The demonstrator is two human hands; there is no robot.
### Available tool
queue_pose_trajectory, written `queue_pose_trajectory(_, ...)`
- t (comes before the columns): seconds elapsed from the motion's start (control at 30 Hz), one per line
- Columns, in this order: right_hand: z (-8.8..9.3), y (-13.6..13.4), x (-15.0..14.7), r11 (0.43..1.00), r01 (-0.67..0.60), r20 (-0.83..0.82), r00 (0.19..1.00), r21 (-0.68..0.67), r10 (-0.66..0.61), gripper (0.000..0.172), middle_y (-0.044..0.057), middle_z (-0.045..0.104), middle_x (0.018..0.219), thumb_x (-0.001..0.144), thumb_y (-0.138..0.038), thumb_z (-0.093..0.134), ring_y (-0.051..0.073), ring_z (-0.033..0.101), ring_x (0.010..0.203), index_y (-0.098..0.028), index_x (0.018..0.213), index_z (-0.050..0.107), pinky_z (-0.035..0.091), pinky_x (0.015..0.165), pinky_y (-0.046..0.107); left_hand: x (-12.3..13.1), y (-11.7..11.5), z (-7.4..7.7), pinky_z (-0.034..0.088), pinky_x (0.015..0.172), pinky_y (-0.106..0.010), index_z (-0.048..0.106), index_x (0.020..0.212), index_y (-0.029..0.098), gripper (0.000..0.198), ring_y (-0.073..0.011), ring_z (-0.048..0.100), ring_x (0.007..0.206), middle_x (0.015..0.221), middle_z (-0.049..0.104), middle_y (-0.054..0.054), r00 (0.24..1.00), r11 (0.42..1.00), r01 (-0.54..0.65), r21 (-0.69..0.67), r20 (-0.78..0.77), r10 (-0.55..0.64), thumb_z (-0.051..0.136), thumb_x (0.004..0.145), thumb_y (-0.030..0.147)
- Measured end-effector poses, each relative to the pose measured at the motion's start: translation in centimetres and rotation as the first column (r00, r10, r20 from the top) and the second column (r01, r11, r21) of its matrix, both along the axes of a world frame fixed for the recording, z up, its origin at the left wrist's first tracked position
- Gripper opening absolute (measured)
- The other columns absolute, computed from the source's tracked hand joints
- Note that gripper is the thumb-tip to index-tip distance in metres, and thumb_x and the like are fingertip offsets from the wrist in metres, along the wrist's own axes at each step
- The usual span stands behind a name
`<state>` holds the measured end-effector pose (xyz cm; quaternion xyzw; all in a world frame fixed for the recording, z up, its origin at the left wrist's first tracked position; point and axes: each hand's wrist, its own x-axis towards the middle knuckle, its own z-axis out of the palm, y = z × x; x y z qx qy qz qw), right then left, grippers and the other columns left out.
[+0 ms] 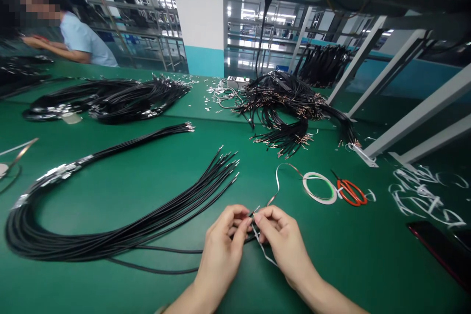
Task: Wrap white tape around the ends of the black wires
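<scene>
My left hand pinches the end of a black cable between thumb and fingertips. My right hand is closed right beside it, its thumb and index finger on a thin strip of tape at the cable end. A white backing strip hangs below the fingertips. A copper-coloured tape tail runs from there to a tape roll. To the left, a bundle of black cables curves in a U, its stripped ends pointing up and right.
Orange-handled scissors lie beside the roll. Curled white strips and a dark phone are at the right. Cable heaps and coils lie at the back. Metal struts rise at the right. A person sits far left.
</scene>
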<state>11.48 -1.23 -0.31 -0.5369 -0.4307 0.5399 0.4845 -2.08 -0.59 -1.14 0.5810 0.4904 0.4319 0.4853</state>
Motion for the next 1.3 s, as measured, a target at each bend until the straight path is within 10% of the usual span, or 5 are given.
queue_pose_trajectory(0.73, 0.3, 0.3, 0.1, 0.999, 0.019, -0.006, 1.0, -0.029, -0.02, 0.027, -0.003, 0.052, 0.055, 0.082, -0.038, 0.061, 0.008, 0.047, 0.049, -0.013, 0.075, 0.057, 0.037, 0.05, 0.018, 0.0, 0.0, 0.6, 0.054, 0.067, -0.022, 0.065, 0.103, 0.022, 0.022, -0.0126, 0.061, 0.077, 0.096, 0.058, -0.004, 0.997, 0.997, 0.036, 0.075, -0.067, -0.031, 0.05, 0.089, 0.026)
queue_pose_trajectory(1.3, 0.0, -0.2, 0.0, 0.988, -0.055, 0.18, 0.983, 0.144, 0.028, 0.023, 0.001, 0.054, 0.075, 0.09, -0.037, 0.052, 0.01, 0.048, 0.062, -0.016, 0.084, 0.06, 0.038, 0.056, 0.022, 0.5, 1.3, 1.8, 0.038, 0.05, -0.015, 0.063, 0.088, 0.008, 0.033, -0.0044, 0.045, 0.051, 0.061, 0.054, 0.001, 0.971, 0.945, -0.009, -0.326, 0.223, 0.086, 0.066, 0.076, 0.039)
